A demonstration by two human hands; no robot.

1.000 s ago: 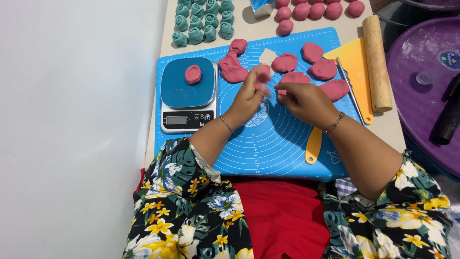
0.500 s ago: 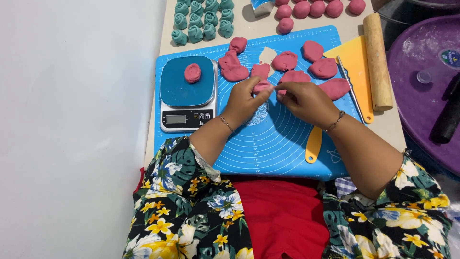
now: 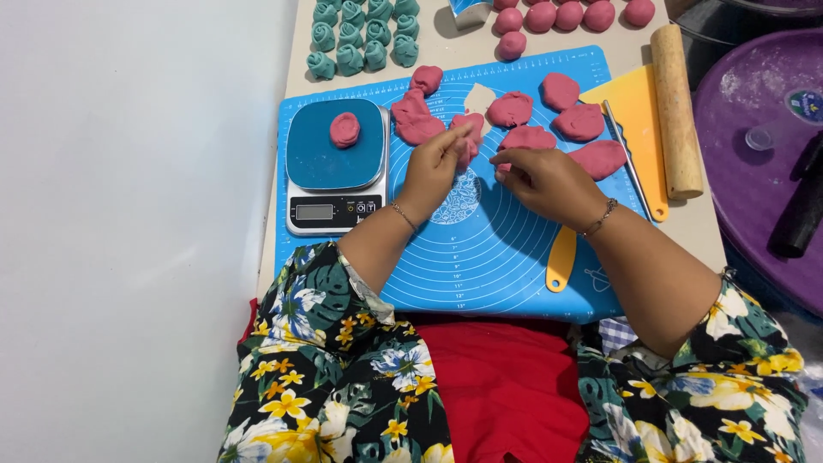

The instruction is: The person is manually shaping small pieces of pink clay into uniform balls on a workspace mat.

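The left hand [image 3: 435, 167] hovered over the blue silicone mat [image 3: 506, 249], its fingertips pinched on a small pink dough piece [image 3: 468, 137] held just above the mat's upper middle. The right hand [image 3: 542, 178] sat just beside it, thumb and forefinger pressed together at the edge of a flattened pink disc [image 3: 526, 138] lying on the mat; whether they actually gripped that disc could not be told. More pink discs [image 3: 579, 122] lay spread along the mat's far edge (some overlapping one another). To the left, on the mat's corner, stood a kitchen scale [image 3: 333, 167] with one pink lump [image 3: 345, 129] on its blue platform. A wooden rolling pin [image 3: 675, 107] and a yellow scraper [image 3: 639, 111] lay at the right, teal dough rosettes [image 3: 356, 39] beyond the mat.
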